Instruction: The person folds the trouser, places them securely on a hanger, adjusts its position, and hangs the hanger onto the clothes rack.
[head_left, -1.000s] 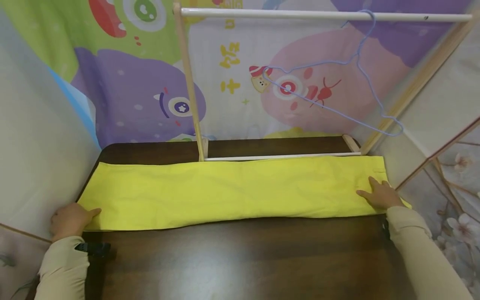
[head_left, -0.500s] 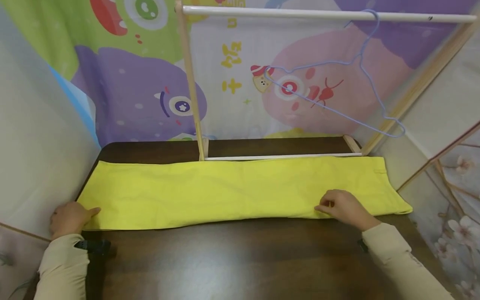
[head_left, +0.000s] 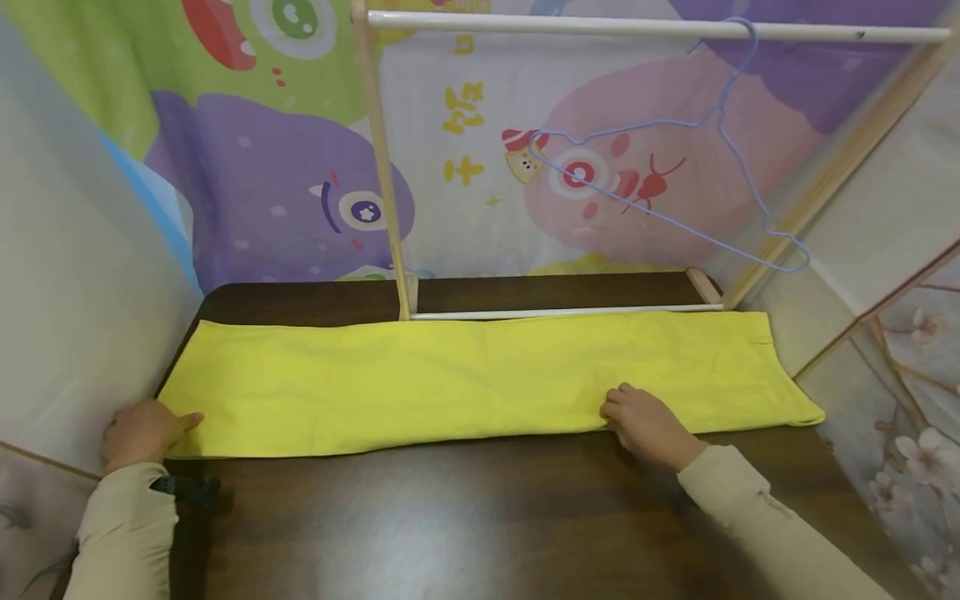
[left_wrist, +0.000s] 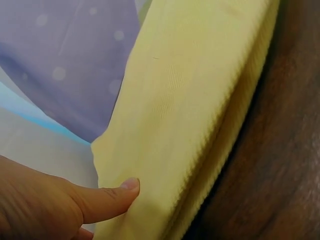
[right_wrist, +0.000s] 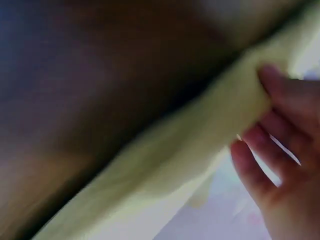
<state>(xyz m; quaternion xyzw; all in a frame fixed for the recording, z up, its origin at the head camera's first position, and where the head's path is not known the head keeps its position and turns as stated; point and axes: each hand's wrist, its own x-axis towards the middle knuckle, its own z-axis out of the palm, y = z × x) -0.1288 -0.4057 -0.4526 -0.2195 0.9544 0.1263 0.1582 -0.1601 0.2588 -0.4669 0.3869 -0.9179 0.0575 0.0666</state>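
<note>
Yellow garment (head_left: 450,379), probably trousers folded lengthwise: lies as a long flat strip across the far half of the dark table (head_left: 450,525), just in front of the rack's white lower bar (head_left: 562,315).

Left hand (head_left: 142,433): pinches the left end near its near corner, thumb on top, other fingers mostly hidden past the edge. Right hand (head_left: 648,421): fingers bent, at the near edge right of the middle, touching cloth; right wrist view blurred, cannot tell whether it is gripped.

Handling (judged): light, soft, limp; ribbed weave, so little slip. Not fragile, but creases easily. Left wrist view shows separate layers at the near edge; a hold there should take every layer, or the strip may open. Best holds: left-end corners and the near edge mid-length, well apart, to limit sag.
</note>
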